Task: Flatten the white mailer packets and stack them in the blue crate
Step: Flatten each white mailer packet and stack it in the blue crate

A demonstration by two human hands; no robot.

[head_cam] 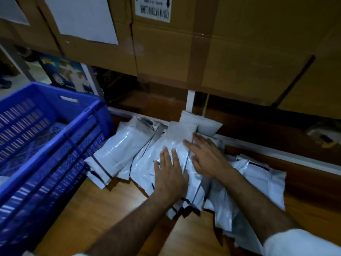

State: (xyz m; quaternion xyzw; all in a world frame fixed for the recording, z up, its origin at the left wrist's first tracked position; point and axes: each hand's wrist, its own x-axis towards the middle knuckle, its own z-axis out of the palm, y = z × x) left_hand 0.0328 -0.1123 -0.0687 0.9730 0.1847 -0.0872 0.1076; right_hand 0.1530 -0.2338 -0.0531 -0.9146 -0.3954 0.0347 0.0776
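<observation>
Head view, mailer packets (147,163) under flat hands (169,174)

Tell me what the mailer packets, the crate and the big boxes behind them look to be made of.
Mailer packets: thin glossy white plastic film, judging by wrinkles and glare. Blue crate: rigid moulded plastic, with slotted, perforated walls. Boxes: matte brown cardboard, probably corrugated, seams sealed with shiny brown tape.

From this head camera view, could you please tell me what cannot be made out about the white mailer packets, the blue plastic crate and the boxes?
- White plastic mailer packets: exact count unclear; they overlap, and the left hand and right hand cover the middle ones.
- Blue slotted plastic crate: cut off by the left edge; most of its floor is hidden by the near wall.
- White label on the brown cardboard box: cut by the top edge, print blurred.
</observation>
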